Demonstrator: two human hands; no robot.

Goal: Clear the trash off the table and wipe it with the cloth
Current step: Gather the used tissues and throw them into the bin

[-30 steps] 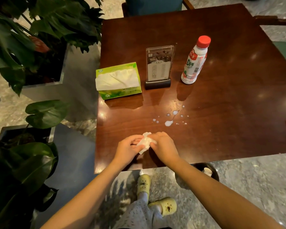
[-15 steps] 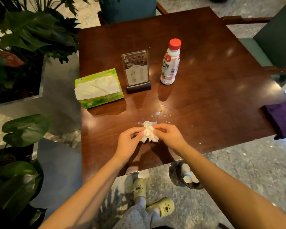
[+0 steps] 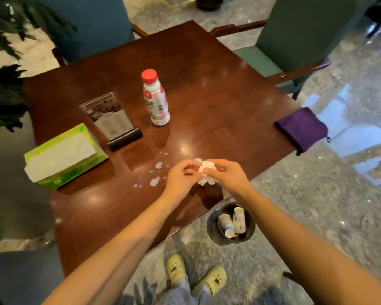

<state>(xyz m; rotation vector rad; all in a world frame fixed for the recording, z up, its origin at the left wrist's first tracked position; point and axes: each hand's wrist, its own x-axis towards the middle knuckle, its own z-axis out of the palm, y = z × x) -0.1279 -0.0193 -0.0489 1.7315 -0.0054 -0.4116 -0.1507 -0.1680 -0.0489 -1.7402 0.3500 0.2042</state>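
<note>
A crumpled white tissue (image 3: 207,170) is pinched between my left hand (image 3: 182,178) and my right hand (image 3: 229,176), just above the near edge of the dark wooden table (image 3: 218,89). White liquid drops (image 3: 155,180) lie on the wood to the left of my hands. A folded purple cloth (image 3: 301,129) hangs over the table's right corner. A white bottle with a red cap (image 3: 155,99) stands upright mid-table. On the floor below my right forearm sits a round dark bin (image 3: 231,223) holding paper cups.
A green tissue box (image 3: 62,156) and a clear menu stand (image 3: 112,118) are on the table's left side. Teal chairs (image 3: 295,40) stand at the far and right sides. Leafy plants (image 3: 2,89) crowd the left. My yellow shoes (image 3: 196,276) are on the stone floor.
The view has swung right and tilted, bringing the purple cloth and the bin fully into sight. My hands with the tissue have shifted right of the spill, nearer the table's edge.
</note>
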